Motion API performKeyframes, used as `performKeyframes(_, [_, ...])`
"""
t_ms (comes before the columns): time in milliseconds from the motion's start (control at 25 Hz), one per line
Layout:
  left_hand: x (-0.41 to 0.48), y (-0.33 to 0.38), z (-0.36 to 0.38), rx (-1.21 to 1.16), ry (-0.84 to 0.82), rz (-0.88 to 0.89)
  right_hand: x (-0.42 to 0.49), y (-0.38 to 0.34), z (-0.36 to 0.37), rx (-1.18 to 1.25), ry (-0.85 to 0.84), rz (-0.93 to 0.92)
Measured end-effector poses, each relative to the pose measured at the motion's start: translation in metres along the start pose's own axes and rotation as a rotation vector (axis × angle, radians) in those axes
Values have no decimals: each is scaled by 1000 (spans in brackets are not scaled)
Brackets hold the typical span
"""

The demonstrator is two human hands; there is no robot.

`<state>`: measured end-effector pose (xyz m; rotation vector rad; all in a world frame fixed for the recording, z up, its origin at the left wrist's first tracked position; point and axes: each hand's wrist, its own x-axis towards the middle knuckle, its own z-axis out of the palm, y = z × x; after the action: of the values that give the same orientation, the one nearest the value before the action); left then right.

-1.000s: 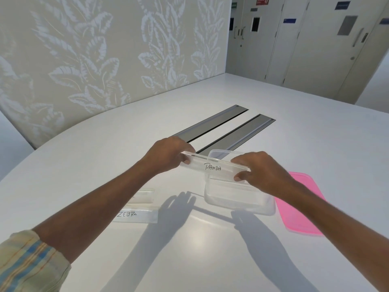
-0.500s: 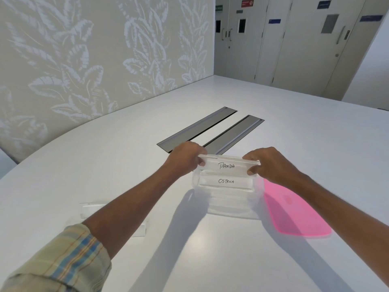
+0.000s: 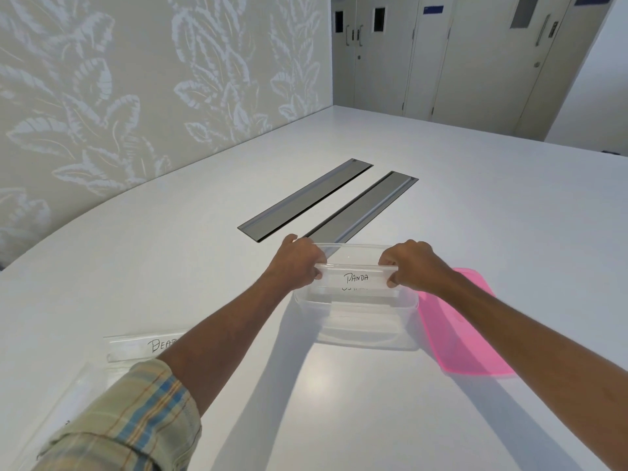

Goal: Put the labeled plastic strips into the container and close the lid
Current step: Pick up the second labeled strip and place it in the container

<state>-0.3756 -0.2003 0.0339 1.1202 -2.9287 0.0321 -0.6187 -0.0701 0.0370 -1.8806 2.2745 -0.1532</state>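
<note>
A clear plastic container [image 3: 356,329] stands open on the white table. Both hands hold a clear strip labeled PANDA [image 3: 356,278] inside its top opening: my left hand [image 3: 296,263] pinches the left end, my right hand [image 3: 413,265] the right end. Just beneath it, another labeled strip lies in the container, its writing mostly covered. The pink lid [image 3: 458,321] lies flat on the table right of the container. At the lower left, a strip labeled BEAR [image 3: 142,346] lies on the table, partly behind my left arm, with another clear strip [image 3: 73,389] below it.
Two long grey cable hatches [image 3: 306,198] are set into the white table [image 3: 475,212] just beyond the container. A leaf-patterned wall runs along the left. Grey doors stand at the far end of the room.
The PANDA strip has gone lower into the container and now covers most of the OSTRICH strip's writing. The view has shifted, showing the BEAR strip at lower left.
</note>
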Motion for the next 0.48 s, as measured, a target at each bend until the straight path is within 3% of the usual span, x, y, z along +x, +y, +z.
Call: performKeyframes(480, [13,9,14,91,-97,-67,10,-6,16,-135,-53,9])
